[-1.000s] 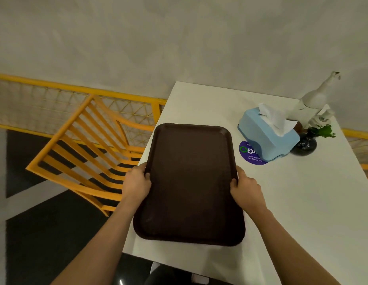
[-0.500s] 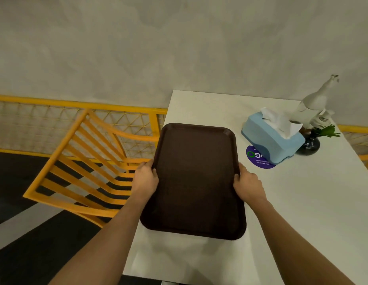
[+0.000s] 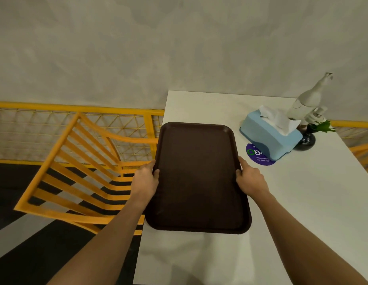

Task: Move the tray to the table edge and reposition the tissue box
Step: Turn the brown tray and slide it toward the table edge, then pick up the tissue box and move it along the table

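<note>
We gripped the dark brown tray (image 3: 197,177) with both hands, one on each long side. Our left hand (image 3: 145,181) was closed on the left rim, thumb on top and fingers curled underneath; our right hand (image 3: 251,179) was closed the same way on the right rim. The tray lay along the left side of the white table (image 3: 302,202), its left rim reaching slightly past the table's left edge, above the yellow slatted chair (image 3: 76,167). We could not tell whether it rested on the surface or hovered just above it. The light blue tissue box (image 3: 269,136), a white tissue standing out of its top, sat near the tray's far right corner, partly covering a purple round sticker (image 3: 259,158). Just behind it stood a clear glass bottle (image 3: 306,100) and a small dark vase (image 3: 307,138) with green leaves.
</note>
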A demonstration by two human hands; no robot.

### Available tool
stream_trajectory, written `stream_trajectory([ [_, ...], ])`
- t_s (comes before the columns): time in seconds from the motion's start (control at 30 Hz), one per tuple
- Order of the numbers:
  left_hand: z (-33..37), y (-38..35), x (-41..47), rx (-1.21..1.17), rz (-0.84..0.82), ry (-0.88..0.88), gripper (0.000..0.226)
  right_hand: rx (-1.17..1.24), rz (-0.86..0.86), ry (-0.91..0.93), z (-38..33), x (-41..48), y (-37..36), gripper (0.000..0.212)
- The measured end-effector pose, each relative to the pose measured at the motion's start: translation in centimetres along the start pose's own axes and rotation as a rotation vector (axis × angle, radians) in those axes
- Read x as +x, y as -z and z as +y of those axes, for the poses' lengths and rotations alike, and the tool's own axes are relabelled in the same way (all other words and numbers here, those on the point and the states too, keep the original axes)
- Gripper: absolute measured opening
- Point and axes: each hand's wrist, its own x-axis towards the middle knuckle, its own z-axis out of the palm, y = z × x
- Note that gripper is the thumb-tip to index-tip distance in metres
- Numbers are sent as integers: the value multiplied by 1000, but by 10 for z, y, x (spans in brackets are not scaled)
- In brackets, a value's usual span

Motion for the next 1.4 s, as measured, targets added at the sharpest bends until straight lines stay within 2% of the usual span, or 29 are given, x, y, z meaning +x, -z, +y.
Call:
stream_trajectory([
  [0.6, 1, 7, 10, 19, -100, -28, 46, -9, -84, -24, -3, -6, 18, 54],
  [0.67, 7, 8, 12, 50, -70, -21, 48, 12, -2, -28, -1, -8, 27, 51],
  [0.77, 32, 4, 16, 78, -32, -50, 51, 63, 261, 14, 6, -12, 43, 38],
  [0.9, 91, -11, 26, -8, -56, -205, 52, 192, 526, 112, 27, -5, 72, 27],
  [1.0, 141, -30, 34, -88, -97, -296, 59, 243, 614, 79, 51, 6, 90, 44],
  [1.17, 219, -73, 58, -211, -276, -363, 95, 288, 480, -2, 92, 32, 103, 93],
  [1.23, 244, -92, 72, -231, -338, -358, 104, 285, 436, 11, 105, 45, 104, 104],
  [1.4, 284, -135, 115, -236, -362, -348, 116, 349, 382, 9, 121, 74, 98, 119],
])
